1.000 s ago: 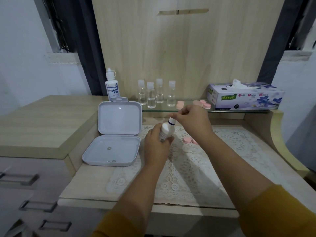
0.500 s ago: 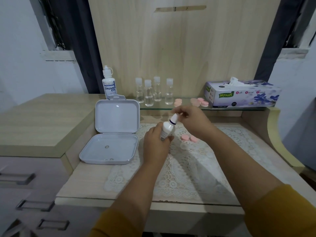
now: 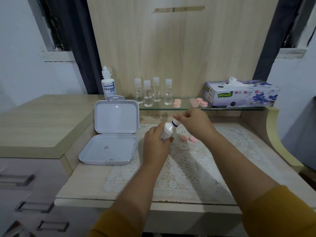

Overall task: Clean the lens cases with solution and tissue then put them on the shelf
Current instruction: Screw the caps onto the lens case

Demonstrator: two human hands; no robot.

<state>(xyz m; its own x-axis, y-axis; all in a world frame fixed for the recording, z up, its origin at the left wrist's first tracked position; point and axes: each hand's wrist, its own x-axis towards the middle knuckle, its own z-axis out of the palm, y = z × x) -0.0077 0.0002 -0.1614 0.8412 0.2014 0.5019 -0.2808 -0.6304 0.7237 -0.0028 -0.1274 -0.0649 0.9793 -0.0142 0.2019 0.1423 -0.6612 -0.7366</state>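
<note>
soft, even indoor light from above; forearm shadows fall on the lace mat (image 3: 188,168) below the right hand (image 3: 195,122). wide-angle bending at edges, slight overall blur.

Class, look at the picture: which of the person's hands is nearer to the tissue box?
Right. The right hand is just below-left of the tissue box; the left hand, holding the solution bottle, sits farther left.

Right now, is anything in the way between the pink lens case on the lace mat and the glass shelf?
Mostly the person's own right hand and the solution bottle it is opening hover between the lens case and the glass shelf.
</note>
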